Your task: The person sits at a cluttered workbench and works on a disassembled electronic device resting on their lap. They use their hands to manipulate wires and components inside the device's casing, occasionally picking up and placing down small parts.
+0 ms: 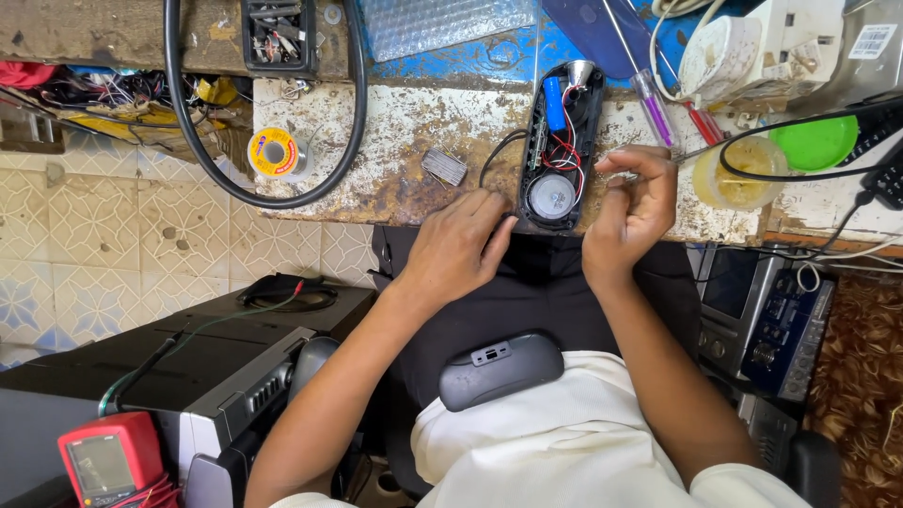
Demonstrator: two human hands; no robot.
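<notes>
1. While both forearms reach up from the lap to the worn workbench (414, 132), the left hand (458, 246) lies palm down at the bench's near edge, fingers loosely extended, gripping nothing; its fingertips rest just beside the opened speaker shell (562, 141).
2. Right hand (632, 209) is raised just right of the shell, fingers curled inward with thumb and forefinger pinched together; what they pinch is too small to tell.
3. Opened speaker shell: black, oblong, lying open side up near the bench's front edge between the two hands. Inside show a round grey driver at the near end, a blue cylindrical cell, red and black wires, and a narrow green board.
4. Matching grey cover (500, 369) rests on the lap.
</notes>
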